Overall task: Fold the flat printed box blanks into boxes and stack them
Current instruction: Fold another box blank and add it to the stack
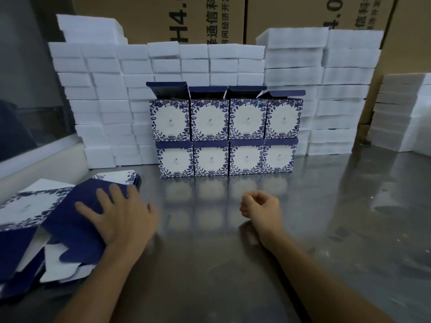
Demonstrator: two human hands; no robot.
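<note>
A loose pile of flat blue-and-white printed box blanks [35, 220] lies at the left of the steel table. My left hand [119, 215] rests flat, fingers spread, on the dark blue top blank [77, 224]. My right hand [258, 206] hovers just above the table's middle with its fingers curled and nothing in it. Folded floral boxes [226, 134] stand in two rows, one on the other, several to a row, at the back centre. The upper row's lids are open.
Tall stacks of white foam blocks [105, 101] form a wall behind the folded boxes and continue at the right [340, 89]. Brown cartons [210, 17] stand behind them. The reflective steel table [326, 217] stretches to the right.
</note>
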